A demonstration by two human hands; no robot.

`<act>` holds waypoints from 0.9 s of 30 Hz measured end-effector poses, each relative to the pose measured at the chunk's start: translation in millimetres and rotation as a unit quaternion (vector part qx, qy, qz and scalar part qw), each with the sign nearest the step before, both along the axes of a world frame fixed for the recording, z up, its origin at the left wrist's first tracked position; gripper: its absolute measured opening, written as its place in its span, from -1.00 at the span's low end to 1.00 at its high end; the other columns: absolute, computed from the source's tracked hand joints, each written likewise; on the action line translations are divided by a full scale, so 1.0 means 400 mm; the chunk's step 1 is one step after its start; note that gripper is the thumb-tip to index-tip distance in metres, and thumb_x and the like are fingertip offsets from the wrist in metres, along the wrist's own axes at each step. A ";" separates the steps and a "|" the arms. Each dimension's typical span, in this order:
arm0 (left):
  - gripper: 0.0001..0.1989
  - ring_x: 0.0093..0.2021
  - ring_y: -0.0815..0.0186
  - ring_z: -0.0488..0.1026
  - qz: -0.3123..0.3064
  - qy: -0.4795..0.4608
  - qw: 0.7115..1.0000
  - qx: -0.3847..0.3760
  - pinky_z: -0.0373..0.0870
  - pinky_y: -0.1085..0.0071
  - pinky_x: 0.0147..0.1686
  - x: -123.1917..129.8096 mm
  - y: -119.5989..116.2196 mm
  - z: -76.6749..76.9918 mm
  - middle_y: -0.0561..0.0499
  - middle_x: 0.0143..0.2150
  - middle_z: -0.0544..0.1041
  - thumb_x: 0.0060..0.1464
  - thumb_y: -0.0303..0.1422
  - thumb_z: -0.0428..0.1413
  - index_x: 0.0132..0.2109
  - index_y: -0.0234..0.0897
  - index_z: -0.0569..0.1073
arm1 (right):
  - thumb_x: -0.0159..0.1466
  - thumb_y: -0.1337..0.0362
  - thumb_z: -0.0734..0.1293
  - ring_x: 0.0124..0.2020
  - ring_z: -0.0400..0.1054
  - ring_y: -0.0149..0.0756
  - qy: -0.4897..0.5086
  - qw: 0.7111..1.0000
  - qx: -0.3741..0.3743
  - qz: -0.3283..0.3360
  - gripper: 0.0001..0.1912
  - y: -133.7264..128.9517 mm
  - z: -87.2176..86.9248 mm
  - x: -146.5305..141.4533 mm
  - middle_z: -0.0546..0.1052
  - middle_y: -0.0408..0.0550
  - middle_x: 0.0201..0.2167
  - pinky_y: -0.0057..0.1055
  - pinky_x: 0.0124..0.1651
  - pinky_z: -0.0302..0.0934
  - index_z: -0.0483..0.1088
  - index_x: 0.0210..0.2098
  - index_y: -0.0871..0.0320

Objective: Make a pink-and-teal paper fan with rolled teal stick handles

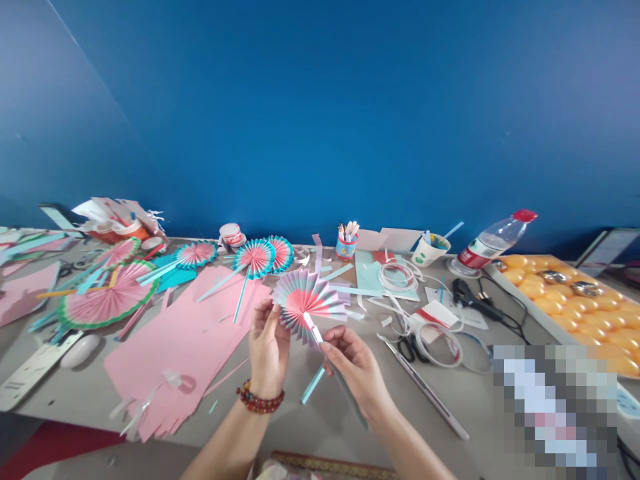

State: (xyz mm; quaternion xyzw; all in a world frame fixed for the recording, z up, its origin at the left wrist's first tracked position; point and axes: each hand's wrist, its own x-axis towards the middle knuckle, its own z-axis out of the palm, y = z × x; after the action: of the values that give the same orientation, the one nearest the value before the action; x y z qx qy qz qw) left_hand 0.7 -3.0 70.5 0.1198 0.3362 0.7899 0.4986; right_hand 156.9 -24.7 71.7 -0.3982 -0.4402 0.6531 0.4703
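Note:
A pleated paper fan [311,293], pink-red at the centre and pale grey-lilac at the rim, is spread open between my hands. My left hand [270,340], with a red bead bracelet at the wrist, pinches the fan's left edge. At the fan's lower side, my right hand [350,363] grips its white and pale strip handle [314,328] between thumb and fingers. A short light blue strip [313,385] lies on the table beneath, between the hands. Pink paper sheets [185,333] lie to the left of my left hand.
Finished fans [254,259] lie behind and left. On the right are a utility knife [425,387], black scissors [411,348], tape rolls [439,344], a glue gun [473,299], a water bottle [493,245] and a tray of orange balls [575,300]. A pen cup [346,247] stands near the blue wall.

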 end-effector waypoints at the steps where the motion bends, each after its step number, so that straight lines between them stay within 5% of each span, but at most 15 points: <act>1: -0.75 -0.27 0.39 0.47 0.000 0.003 1.000 0.001 0.37 0.46 -0.26 0.000 0.000 0.000 0.11 -0.24 0.50 -0.05 -0.35 0.36 -0.21 -0.18 0.50 | 0.16 0.00 0.48 -0.56 0.23 -0.50 0.000 1.000 0.000 -0.001 -0.64 0.000 0.000 -0.001 0.39 -0.21 -0.45 -0.48 -0.46 0.16 0.38 -0.31 0.13; 18: -0.74 -0.29 0.40 0.47 0.003 0.016 1.000 0.007 0.37 0.46 -0.23 0.011 -0.006 0.011 0.12 -0.26 0.50 -0.06 -0.33 0.37 -0.22 -0.18 0.50 | 0.15 0.01 0.47 -0.54 0.22 -0.47 0.008 1.000 -0.008 0.002 -0.65 0.004 -0.012 -0.003 0.40 -0.20 -0.42 -0.46 -0.46 0.19 0.38 -0.26 0.12; 27: -0.72 -0.25 0.38 0.46 -0.005 0.008 1.000 0.004 0.37 0.46 -0.25 0.011 -0.005 0.006 0.10 -0.23 0.49 -0.06 -0.34 0.37 -0.19 -0.18 0.48 | 0.20 0.04 0.44 -0.53 0.31 -0.49 -0.006 1.000 0.013 0.012 -0.69 0.002 -0.008 0.003 0.43 -0.15 -0.21 -0.45 -0.41 0.24 0.39 -0.21 0.10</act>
State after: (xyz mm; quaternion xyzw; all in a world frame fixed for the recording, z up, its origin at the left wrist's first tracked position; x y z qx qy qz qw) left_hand 5.0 -4.8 72.9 0.1298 0.3366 0.7879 0.4990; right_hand 158.0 -23.9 68.4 -0.3904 -0.4563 0.6504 0.4651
